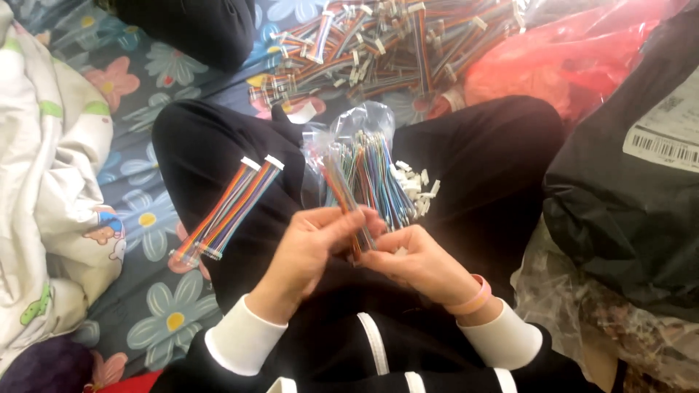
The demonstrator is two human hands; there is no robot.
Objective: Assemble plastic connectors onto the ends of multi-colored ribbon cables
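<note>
My left hand [309, 251] and my right hand [419, 262] meet over my lap, both pinching a thin orange-red wire strand [348, 196] that rises from between the fingers. Just behind them a bundle of multicoloured loose wires [371, 175] stands in a clear plastic bag [364, 120]. Small white plastic connectors [415, 185] lie in a little heap on my right leg. Two finished rainbow ribbon cables [229, 207] with white end plugs rest across my left thigh. A pink band circles my right wrist.
A large pile of finished ribbon cables [386, 44] lies ahead on the flowered sheet [145, 218]. A red plastic bag [568, 58] and a dark grey mailing bag [626, 182] sit at right. A white patterned blanket [51, 167] is at left.
</note>
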